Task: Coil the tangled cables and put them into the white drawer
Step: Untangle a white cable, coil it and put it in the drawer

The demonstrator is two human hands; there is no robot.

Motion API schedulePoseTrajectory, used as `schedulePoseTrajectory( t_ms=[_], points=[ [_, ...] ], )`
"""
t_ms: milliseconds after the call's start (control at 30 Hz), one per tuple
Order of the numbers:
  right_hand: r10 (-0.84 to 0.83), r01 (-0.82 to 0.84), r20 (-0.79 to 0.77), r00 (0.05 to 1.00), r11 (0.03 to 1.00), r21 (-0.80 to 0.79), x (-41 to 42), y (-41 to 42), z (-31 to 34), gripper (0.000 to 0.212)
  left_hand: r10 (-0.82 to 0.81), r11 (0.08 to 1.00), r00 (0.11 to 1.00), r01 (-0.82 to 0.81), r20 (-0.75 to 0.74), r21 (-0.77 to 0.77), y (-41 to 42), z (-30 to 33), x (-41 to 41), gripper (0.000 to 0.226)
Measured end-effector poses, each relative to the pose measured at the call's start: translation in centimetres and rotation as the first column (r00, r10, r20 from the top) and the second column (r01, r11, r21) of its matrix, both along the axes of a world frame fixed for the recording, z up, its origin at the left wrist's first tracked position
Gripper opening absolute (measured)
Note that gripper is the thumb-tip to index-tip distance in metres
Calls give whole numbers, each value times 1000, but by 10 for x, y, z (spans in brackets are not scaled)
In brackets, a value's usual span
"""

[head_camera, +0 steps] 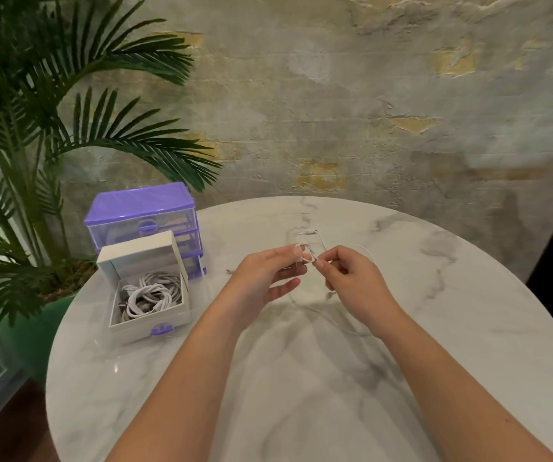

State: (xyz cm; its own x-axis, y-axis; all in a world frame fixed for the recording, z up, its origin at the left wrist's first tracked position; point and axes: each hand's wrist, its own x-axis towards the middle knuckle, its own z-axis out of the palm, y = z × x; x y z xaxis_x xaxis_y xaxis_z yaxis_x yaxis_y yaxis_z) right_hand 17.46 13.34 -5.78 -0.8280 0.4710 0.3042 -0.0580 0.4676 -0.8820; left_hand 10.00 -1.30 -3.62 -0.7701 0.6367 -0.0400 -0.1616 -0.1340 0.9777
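A thin white cable is held above the middle of the marble table. My left hand pinches a small coil of it between thumb and fingers. My right hand pinches the same cable just right of that coil. The rest of the cable hangs down and trails over the tabletop below my hands; its plug end lies a little beyond them. The white drawer stands pulled out at the left of the table, with several coiled white cables lying inside.
A purple, clear-fronted drawer unit stands behind the white drawer near the table's left edge. A palm plant in a green pot rises to the left. The round marble table ends close to a rough wall.
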Motion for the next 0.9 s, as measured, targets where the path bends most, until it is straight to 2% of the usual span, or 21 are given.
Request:
schedulePoseTrajectory(
  t_ms=[200,433,600,767,900],
  points=[
    [-61,68,-60,996,991,112,0,1,1,11,1,998,1000,-1,-11,-62,-1,-3,-2,28],
    [-96,112,-98,991,979,170,2,3,1,9,-51,973,981,8,-185,-229,3,-5,2,16],
    [-101,118,-109,989,978,173,1,5,0,9,9,980,969,-58,-247,-190,5,-8,2,17],
    [-99,116,-68,993,938,326,1,5,-1,10,43,981,963,-92,-265,-172,7,-8,2,21],
    [-70,90,-65,995,921,379,2,5,-1,12,138,964,926,-207,-352,-166,9,-11,-1,13]
  ],
)
